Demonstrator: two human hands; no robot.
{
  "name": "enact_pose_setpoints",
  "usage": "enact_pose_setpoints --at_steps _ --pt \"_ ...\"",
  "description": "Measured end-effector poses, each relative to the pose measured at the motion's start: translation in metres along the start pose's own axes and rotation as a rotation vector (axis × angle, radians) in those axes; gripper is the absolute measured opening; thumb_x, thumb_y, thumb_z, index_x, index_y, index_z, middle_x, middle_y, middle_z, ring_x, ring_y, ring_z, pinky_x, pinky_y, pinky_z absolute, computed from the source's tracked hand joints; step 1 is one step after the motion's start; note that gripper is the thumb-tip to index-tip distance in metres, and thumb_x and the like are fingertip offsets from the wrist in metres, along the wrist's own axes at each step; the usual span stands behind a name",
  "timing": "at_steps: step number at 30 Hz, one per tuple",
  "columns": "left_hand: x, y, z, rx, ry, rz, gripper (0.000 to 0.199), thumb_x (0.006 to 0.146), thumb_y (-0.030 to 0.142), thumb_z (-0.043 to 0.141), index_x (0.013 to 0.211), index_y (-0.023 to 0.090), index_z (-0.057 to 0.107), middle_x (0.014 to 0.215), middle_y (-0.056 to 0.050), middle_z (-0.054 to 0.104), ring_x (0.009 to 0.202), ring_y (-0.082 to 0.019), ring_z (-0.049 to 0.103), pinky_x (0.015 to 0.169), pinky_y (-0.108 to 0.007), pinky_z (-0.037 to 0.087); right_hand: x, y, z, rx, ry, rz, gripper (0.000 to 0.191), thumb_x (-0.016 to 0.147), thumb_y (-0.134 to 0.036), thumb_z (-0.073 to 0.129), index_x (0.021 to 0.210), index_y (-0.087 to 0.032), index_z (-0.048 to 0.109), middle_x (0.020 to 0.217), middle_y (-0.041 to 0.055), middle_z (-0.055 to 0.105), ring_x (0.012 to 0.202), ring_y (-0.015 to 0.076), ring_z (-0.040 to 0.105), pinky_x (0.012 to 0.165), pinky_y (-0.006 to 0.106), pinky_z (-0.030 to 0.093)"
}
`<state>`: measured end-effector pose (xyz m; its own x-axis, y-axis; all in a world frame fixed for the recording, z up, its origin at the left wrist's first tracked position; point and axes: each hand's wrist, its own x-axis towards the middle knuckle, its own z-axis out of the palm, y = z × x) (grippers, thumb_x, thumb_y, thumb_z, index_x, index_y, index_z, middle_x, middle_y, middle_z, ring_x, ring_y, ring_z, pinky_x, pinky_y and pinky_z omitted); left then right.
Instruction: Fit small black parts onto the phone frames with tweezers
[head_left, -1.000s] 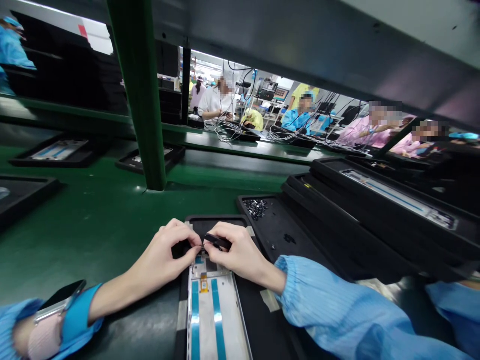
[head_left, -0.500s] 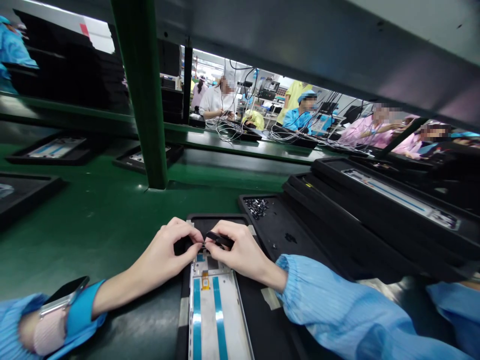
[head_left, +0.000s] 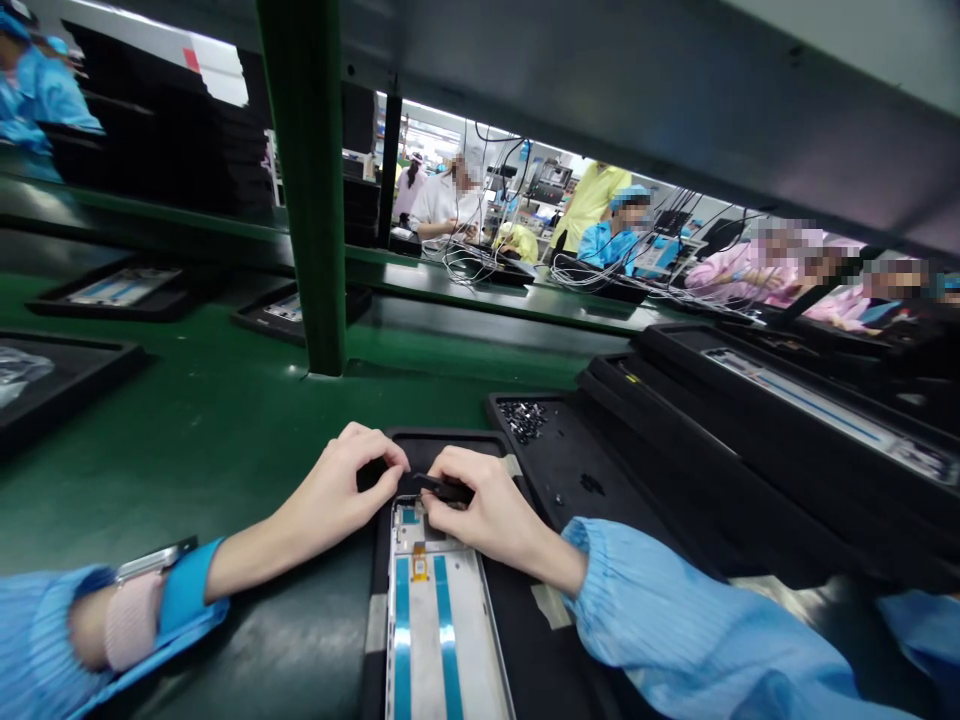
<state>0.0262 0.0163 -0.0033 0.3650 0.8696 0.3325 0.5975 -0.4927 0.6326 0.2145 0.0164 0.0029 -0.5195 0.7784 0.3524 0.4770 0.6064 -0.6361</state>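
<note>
Under our fingers, one silver phone frame [head_left: 426, 640] lies in a black tray [head_left: 529, 655], bearing two blue strips [head_left: 448, 625] and one orange tab [head_left: 419, 566]. At its far end, our right hand [head_left: 480, 510] pinches one black tool [head_left: 448, 489]; our left hand's [head_left: 349, 480] thumb and forefinger nearly meet, holding what we cannot tell. Right of the fingers, another tray [head_left: 559, 455] carries small dark parts [head_left: 523, 420]; farther off leftward, three trays [head_left: 90, 372] rest on the green worktop [head_left: 225, 440].

I count two bare hands [head_left: 484, 505], one nearest metal frame [head_left: 427, 640], two long blue strips [head_left: 403, 620] on it, one orange tab [head_left: 419, 568]. From here, the small dark parts [head_left: 523, 420] look like dozens.
</note>
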Motion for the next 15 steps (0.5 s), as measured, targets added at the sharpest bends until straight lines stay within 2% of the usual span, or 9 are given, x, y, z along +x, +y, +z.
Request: enact_pose_setpoints --at_steps 8,15 --pt "-0.0023 0.0019 0.0007 0.045 -0.036 0.047 0.012 0.076 0.016 0.051 0.074 0.021 0.062 0.083 -0.002 0.066 0.089 -0.021 0.050 0.079 -0.036 0.039 0.0002 0.0031 0.0042 -0.028 -0.030 -0.002 0.011 0.066 -0.010 0.055 0.065 -0.017 0.046 0.065 -0.0026 0.047 0.060 0.0103 0.044 0.055 0.021 0.032" --pt "-0.0048 0.0032 -0.0016 0.051 -0.088 0.103 0.015 0.075 0.016 0.053 0.077 0.024 0.066 0.080 -0.001 0.067 0.089 -0.022 0.048 0.079 -0.037 0.038 -0.0013 0.0005 0.0043 -0.090 -0.093 0.012 0.013 0.065 -0.012 0.055 0.069 -0.018 0.044 0.071 -0.0014 0.048 0.063 0.0118 0.045 0.055 0.023 0.032"
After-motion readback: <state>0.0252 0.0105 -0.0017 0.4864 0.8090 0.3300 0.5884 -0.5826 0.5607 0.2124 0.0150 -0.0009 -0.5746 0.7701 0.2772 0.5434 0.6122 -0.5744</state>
